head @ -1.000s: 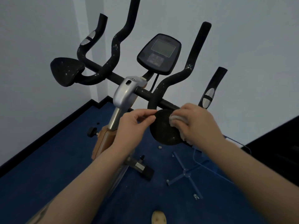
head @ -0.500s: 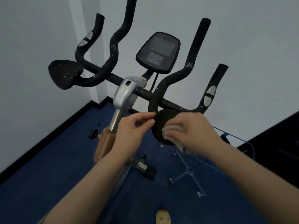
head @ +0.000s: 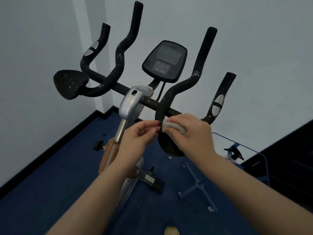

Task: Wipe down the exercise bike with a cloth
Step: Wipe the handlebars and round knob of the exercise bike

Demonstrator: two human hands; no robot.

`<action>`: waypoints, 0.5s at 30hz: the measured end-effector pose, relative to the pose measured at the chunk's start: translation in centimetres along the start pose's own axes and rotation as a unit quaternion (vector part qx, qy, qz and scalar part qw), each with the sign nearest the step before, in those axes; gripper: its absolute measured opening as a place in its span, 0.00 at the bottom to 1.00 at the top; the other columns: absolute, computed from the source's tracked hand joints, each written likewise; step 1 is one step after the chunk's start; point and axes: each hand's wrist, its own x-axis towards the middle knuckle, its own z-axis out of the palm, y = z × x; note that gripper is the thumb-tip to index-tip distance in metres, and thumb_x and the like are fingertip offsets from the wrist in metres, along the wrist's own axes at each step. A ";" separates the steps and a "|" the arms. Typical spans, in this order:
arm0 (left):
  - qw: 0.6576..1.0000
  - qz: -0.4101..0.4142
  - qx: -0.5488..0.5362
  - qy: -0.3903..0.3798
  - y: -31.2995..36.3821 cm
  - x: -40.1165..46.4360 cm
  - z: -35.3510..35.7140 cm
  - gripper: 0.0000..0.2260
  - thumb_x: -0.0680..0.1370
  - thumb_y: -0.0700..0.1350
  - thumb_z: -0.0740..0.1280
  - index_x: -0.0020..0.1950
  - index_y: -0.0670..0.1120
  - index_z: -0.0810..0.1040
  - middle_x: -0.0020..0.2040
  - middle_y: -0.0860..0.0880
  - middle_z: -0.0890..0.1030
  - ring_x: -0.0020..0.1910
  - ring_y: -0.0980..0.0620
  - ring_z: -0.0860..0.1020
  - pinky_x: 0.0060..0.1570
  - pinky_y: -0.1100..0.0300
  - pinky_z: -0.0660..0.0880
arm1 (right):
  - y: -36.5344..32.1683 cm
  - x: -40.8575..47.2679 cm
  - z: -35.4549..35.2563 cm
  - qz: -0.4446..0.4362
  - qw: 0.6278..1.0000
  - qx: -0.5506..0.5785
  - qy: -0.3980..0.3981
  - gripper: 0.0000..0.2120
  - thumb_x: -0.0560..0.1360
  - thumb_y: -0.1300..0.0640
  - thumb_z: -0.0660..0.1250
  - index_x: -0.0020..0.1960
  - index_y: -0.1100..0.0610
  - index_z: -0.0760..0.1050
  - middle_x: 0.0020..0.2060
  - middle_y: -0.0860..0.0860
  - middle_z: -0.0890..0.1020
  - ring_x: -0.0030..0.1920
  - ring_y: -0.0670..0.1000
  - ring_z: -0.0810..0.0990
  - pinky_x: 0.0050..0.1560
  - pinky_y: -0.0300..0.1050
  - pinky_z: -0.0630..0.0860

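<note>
The exercise bike stands before me, with speckled black handlebars (head: 184,85), a console (head: 165,61) and a silver stem (head: 130,104). Its right black elbow pad (head: 167,146) sits under my hands; the left pad (head: 69,83) is dusty. My right hand (head: 191,133) presses a whitish cloth (head: 172,126) onto the upper edge of the right pad. My left hand (head: 137,138) pinches the pad's near-left edge between thumb and fingers, steadying it.
Blue carpet (head: 50,184) runs to white walls with a black skirting. A blue wire rack (head: 237,150) holding a spray bottle (head: 233,152) stands at the right, its cross base (head: 198,184) on the floor. Dark furniture fills the far right. A shoe tip (head: 171,230) shows below.
My right hand has slid the cloth up from the lower part of the pad to its top edge near the handlebar. My left hand keeps its pinch on the pad.
</note>
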 end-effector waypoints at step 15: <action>0.998 -0.036 -0.056 0.002 0.4 -0.5 0.8 0.10 0.78 0.36 0.62 0.56 0.43 0.80 0.52 0.45 0.83 0.49 0.53 0.83 0.43 0.62 0.79 | -0.7 -2.6 -1.1 -0.138 0.941 -0.153 -0.268 0.05 0.73 0.55 0.67 0.44 0.50 0.82 0.42 0.46 0.84 0.43 0.51 0.82 0.45 0.48 0.75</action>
